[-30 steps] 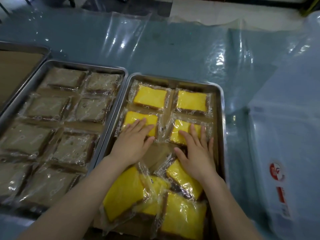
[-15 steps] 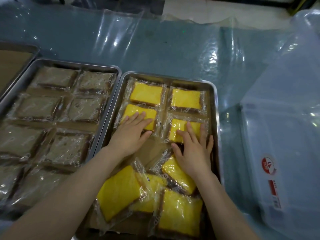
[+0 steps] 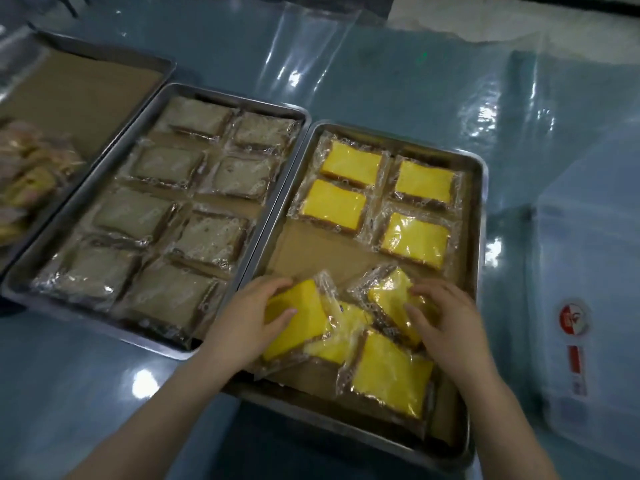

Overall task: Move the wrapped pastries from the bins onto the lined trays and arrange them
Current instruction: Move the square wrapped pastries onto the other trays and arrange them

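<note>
A lined metal tray [image 3: 476, 216] holds several wrapped yellow pastries. Its far half carries neat rows, such as one yellow pastry [image 3: 350, 163] at the far left. A loose heap lies at the near end. My left hand [image 3: 247, 318] grips the left pastry of the heap [image 3: 299, 318], thumb on top. My right hand [image 3: 446, 318] pinches a tilted pastry [image 3: 389, 301] at the heap's right. Another pastry [image 3: 389, 374] lies flat below them.
A second tray [image 3: 104, 327] to the left is filled with several wrapped brown pastries [image 3: 207, 237]. A third lined tray [image 3: 104, 88] at far left holds a pile of wrapped pastries [image 3: 24, 174]. A translucent bin [image 3: 595, 306] stands at the right. Clear plastic sheeting covers the blue table.
Both hands drew back from the second row of yellow pastries to the heap at the near end and took hold of one pastry each. The camera view shifted right and nearer.
</note>
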Tool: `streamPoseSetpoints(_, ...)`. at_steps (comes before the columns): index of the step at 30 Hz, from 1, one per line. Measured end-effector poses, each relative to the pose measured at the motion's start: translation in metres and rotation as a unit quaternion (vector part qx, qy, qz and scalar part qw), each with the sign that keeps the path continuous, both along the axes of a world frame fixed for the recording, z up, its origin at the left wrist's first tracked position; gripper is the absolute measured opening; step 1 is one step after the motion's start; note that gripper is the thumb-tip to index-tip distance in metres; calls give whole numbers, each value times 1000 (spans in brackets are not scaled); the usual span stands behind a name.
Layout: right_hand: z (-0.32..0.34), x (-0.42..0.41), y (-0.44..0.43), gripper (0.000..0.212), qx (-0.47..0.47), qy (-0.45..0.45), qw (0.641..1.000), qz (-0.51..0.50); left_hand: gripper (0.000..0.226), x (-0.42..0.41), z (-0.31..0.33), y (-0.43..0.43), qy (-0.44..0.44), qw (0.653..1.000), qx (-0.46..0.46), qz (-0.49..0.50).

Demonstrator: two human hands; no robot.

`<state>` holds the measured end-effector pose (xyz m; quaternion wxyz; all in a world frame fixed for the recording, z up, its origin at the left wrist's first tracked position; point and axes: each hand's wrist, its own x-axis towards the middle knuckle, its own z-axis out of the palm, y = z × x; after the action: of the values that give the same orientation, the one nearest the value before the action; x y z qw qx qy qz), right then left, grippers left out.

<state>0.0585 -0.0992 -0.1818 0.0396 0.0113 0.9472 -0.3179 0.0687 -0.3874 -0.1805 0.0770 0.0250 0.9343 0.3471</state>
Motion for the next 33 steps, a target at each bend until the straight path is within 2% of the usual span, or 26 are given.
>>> streamPoseSetpoints(3,-6,24,-12,60,53,-74,996,6,73,16,3,-9,-18,999,-26,-41)
streamPoseSetpoints(4,-9,29,-14,65,58,-83,995,23,85,20,2,-10,-35,996,-43,-65)
streamPoseSetpoints(6,-10,34,-14,65,53,-96,992,57,102,26,-3,-9,-56,986,-94,-125)
streamPoseSetpoints(8,-10,35,-13,60,53,-102,990,81,107,29,-10,-7,-49,969,-162,-179)
streamPoseSetpoints(11,-9,36,-9,54,71,-103,988,87,96,26,-14,-12,-37,960,-196,-198)
streamPoseSetpoints(16,-10,34,-8,47,51,-74,996,-3,57,4,-3,-20,18,984,-126,-127)
streamPoseSetpoints(19,-12,29,-13,48,74,-65,995,-10,45,-14,-1,-17,-13,983,-138,-124)
streamPoseSetpoints(23,-17,20,-19,47,94,-44,994,-23,53,-29,-6,-2,-49,970,-200,-130)
streamPoseSetpoints(29,-23,22,-23,45,92,-21,994,-63,55,-33,-15,13,-28,971,-224,-77)
streamPoseSetpoints(31,-24,23,-21,48,74,-32,995,-59,57,-26,-16,13,-24,975,-207,-73)
streamPoseSetpoints(33,-23,28,-18,51,35,-31,996,-69,54,-14,-15,12,20,987,-147,-59)
